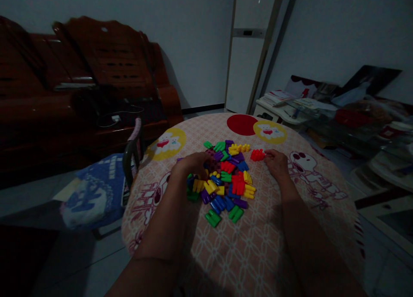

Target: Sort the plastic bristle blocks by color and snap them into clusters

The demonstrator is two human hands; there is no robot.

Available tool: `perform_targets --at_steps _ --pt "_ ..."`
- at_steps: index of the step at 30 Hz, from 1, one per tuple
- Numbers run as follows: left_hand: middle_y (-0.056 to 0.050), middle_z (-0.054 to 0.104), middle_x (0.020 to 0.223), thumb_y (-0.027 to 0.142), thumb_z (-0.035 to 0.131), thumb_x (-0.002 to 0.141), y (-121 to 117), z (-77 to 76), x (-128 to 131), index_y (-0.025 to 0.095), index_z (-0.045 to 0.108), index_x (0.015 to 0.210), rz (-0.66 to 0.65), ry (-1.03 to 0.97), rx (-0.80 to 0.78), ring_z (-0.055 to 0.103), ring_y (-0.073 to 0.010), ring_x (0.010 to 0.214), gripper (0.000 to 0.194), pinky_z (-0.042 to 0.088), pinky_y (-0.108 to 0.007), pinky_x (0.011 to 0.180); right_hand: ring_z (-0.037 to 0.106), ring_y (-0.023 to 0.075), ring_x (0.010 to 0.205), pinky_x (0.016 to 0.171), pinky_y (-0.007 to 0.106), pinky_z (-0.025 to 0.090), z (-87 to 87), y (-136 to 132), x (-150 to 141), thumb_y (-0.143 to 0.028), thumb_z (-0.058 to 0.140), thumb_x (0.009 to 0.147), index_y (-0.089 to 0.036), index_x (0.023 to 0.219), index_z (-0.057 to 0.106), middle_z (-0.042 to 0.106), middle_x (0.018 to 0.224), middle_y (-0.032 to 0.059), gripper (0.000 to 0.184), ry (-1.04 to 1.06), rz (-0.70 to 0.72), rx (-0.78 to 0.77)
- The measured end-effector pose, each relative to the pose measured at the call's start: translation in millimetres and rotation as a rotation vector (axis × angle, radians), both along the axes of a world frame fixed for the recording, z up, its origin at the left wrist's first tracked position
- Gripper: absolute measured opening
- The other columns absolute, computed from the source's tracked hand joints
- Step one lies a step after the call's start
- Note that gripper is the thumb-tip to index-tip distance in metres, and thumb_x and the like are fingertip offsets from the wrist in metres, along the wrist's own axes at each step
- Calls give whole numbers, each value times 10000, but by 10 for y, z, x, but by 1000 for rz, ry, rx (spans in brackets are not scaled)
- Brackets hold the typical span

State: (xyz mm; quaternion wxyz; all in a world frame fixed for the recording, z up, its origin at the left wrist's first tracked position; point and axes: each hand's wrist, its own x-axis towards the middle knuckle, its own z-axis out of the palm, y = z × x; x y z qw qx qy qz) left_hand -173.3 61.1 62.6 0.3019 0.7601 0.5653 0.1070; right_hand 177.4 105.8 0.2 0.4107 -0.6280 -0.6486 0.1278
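A heap of plastic building blocks in red, yellow, green, blue and purple lies in the middle of a round table. Some of them sit on or around a dark maroon studded or perforated piece, mostly covered. My left hand reaches over the heap's left side, fingers curved down and thumb apart; no block shows clearly in it. At the heap's right, my right hand has its fingertips closed at the end of a red block piece, which is close to the tablecloth. Two green blocks lie nearest me.
A patterned cloth covers the table. On the left stands a chair with a blue cloth, with a wooden sofa behind. To the right, a cluttered glass-topped table holds papers and bags. A tall white cabinet unit stands at the back.
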Motion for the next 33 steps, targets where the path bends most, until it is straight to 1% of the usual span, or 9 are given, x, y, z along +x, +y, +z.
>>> perform_targets --at_steps 6,10,14,17,21,23,26,30,33 --pt "-101 707 1019 211 783 616 96 -100 -149 184 738 1019 259 125 247 643 -267 927 406 481 -313 795 684 247 869 861 382 525 351 -128 -186 -207 499 788 -142 991 751 757 977 128 330 -68 25 159" --pt "-80 718 1045 230 715 712 137 -154 -213 192 723 1073 257 71 346 652 -234 941 363 490 -305 864 669 228 995 928 362 505 534 -455 -795 -238 522 883 -181 1057 739 736 1072 105 284 -75 480 155" --pt "-74 731 1035 252 681 749 158 -202 -211 195 727 1074 213 85 365 656 -226 938 332 491 -306 881 563 249 1237 1058 418 428 375 -867 -1395 -246 597 901 -209 1317 621 628 1339 123 418 -213 968 65" --pt "-84 737 1036 266 674 759 163 -217 -224 189 731 1064 208 95 376 658 -232 942 319 490 -306 882 538 262 1252 1092 444 380 305 -1042 -1536 -217 645 880 -214 1359 594 637 1319 125 482 -348 1141 4" --pt "-91 738 1045 263 668 764 157 -206 -228 183 733 1064 218 97 360 662 -237 940 316 492 -318 882 633 217 1081 991 354 443 508 -1050 -1423 -209 600 911 -226 1166 716 733 1111 61 281 -279 1312 -104" --pt "-102 736 1053 260 674 762 148 -193 -219 172 735 1064 226 88 347 664 -245 939 321 494 -329 887 659 200 998 920 319 465 642 -992 -1312 -201 586 905 -229 1066 749 750 1042 37 231 -188 1243 -132" --pt "-112 733 1059 244 680 753 134 -165 -201 164 740 1056 238 55 348 665 -253 947 319 496 -340 889 669 194 844 781 293 464 768 -859 -1097 -159 589 843 -214 917 770 757 910 26 203 -167 949 -146" --pt "-98 735 1027 204 702 713 120 -85 -131 166 752 1028 255 -40 359 667 -237 910 321 506 -318 840 620 175 688 640 273 379 839 -685 -802 -99 605 751 -192 754 757 723 752 33 179 -375 648 -195" --pt "-57 741 907 188 691 705 82 12 25 165 764 954 169 -145 305 666 -200 821 261 503 -280 773 595 167 647 599 274 327 882 -640 -697 -99 606 741 -182 681 739 701 702 48 168 -586 516 -276"
